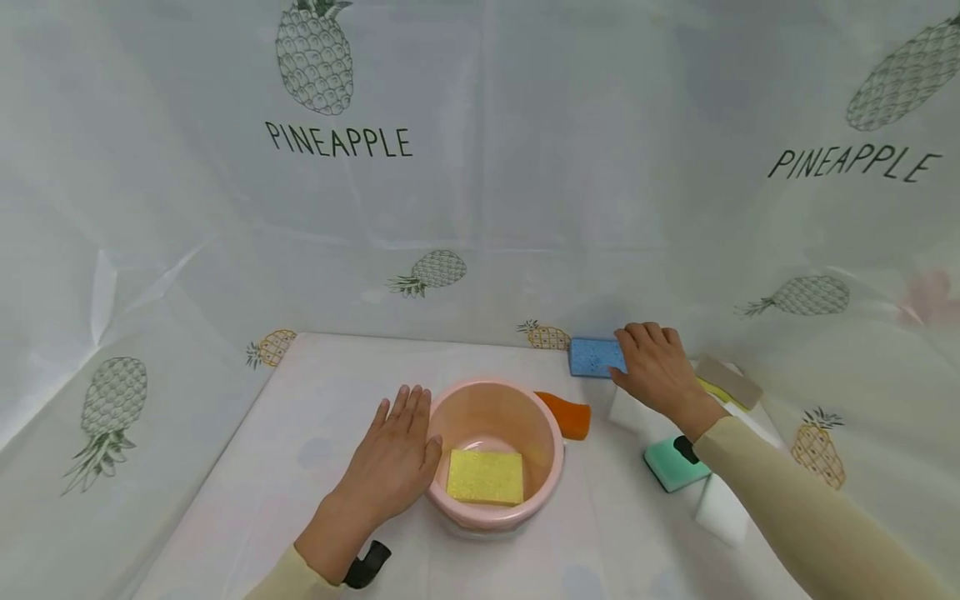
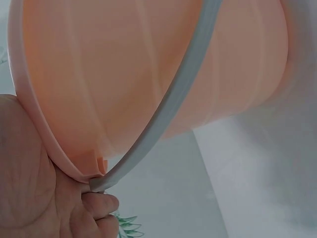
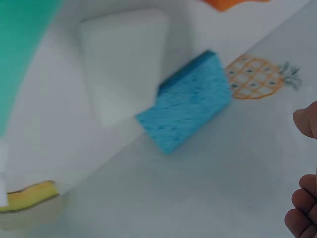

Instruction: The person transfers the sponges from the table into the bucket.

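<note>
One yellow sponge [image 1: 485, 478] lay on the floor of a pink plastic bucket [image 1: 551, 475], on the side nearer the person; it was the only piece visible inside. The remaining pieces lay outside, to the bucket's right, so the work was judged to be at an early stage. These comprised a blue sponge [image 1: 592, 357] near the worktop's back edge, a green scouring sponge [image 1: 675, 464], a yellow-and-brown sponge [image 1: 727, 383], an orange piece [image 1: 567, 417] of uncertain kind just beside the bucket, and white foam blocks [image 3: 126, 64], partly hidden by the forearm.

The left hand [image 1: 397, 458] rested against the bucket's rim, fingers straight and together; its grip was flat and held nothing. The right hand [image 1: 660, 371] was at the blue sponge, fingers loosely bent; the right wrist view showed a gap between thumb and fingers, the sponge apart from them, and nothing held in that grip. Whether the blue sponge lay flat or tilted could not be told. A grey handle [image 2: 168, 111] hung from the bucket's rim.

The worktop [image 1: 330, 379] bore a pale, faintly spotted covering. Behind it and at both sides rose a creased, glossy sheet [image 1: 555, 183] printed with pineapples and the word PINEAPPLE; the room beyond was hidden.
</note>
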`<action>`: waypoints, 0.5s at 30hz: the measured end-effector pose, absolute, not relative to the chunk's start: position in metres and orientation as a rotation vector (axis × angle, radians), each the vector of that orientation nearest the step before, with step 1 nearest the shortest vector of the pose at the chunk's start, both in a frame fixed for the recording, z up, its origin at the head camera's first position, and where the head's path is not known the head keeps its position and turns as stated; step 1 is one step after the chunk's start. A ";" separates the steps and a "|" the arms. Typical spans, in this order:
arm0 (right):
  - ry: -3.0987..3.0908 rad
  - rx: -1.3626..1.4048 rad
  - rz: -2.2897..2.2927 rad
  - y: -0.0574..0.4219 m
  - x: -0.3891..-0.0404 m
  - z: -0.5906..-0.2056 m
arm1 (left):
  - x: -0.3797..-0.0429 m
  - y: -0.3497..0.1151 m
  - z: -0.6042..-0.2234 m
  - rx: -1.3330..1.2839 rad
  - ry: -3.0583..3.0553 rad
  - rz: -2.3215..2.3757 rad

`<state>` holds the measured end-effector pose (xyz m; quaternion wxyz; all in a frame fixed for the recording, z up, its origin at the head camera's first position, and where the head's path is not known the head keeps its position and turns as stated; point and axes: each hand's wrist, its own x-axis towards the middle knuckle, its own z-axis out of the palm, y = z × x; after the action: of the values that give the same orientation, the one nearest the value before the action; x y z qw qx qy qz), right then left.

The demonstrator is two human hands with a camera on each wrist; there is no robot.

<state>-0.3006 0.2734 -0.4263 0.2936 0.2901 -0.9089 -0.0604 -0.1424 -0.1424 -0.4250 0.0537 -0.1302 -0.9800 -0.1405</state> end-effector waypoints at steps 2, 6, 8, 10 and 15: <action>-2.484 0.747 -0.180 0.280 -0.306 -0.433 | -0.143 -0.143 -0.426 -0.397 -2.976 -0.430; -2.617 0.688 -0.218 0.288 -0.316 -0.444 | -0.143 -0.143 -0.427 -0.396 -2.970 -0.437; -2.672 0.658 -0.241 0.290 -0.321 -0.450 | -0.142 -0.144 -0.427 -0.395 -2.968 -0.442; -2.705 0.638 -0.266 0.290 -0.327 -0.457 | -0.142 -0.144 -0.427 -0.396 -2.964 -0.445; -2.722 0.639 -0.337 0.288 -0.339 -0.475 | -0.141 -0.144 -0.427 -0.393 -2.968 -0.442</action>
<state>-0.3389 0.2876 -0.4752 0.1620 0.2238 -0.9538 -0.1182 -0.1408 -0.1440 -0.4274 0.0577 -0.1297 -0.9791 -0.1459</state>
